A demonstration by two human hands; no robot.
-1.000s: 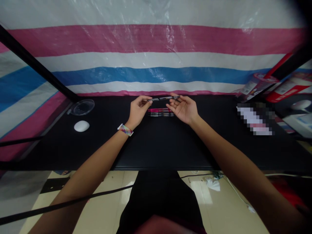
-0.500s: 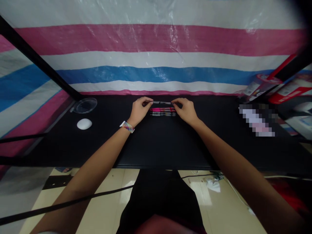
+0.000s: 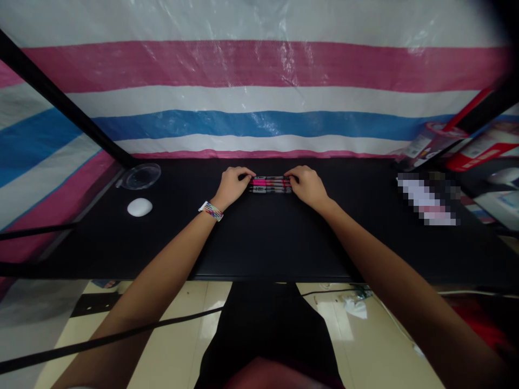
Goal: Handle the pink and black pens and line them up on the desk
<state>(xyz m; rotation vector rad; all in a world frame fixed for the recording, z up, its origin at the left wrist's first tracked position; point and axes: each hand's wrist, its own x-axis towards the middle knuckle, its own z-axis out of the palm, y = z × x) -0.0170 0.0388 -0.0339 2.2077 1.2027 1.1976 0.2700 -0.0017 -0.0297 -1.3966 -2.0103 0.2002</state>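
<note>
Several pens lie side by side across the middle of the black table (image 3: 267, 237). The farthest, a grey and black pen (image 3: 269, 178), is pinched at its two ends between my hands. My left hand (image 3: 232, 187) is closed on its left end, thumb and forefinger together. At the right end my right hand (image 3: 308, 186) grips it the same way. Touching or nearly touching it on the near side is a pink pen (image 3: 260, 183), and nearer to me lies a grey pen (image 3: 271, 190). The fingertips cover parts of the pen ends.
A white rounded object (image 3: 140, 207) and a clear round lid (image 3: 141, 176) lie on the left. On the right stand a clear plastic tub (image 3: 430, 143) and a red and white container (image 3: 482, 151), beside a blurred-out item (image 3: 425, 200). A striped sheet (image 3: 259, 70) hangs behind the table.
Both hands have brought the farthest pen down and toward me, closing the gap to the pink pen. The other pens have stayed in place.
</note>
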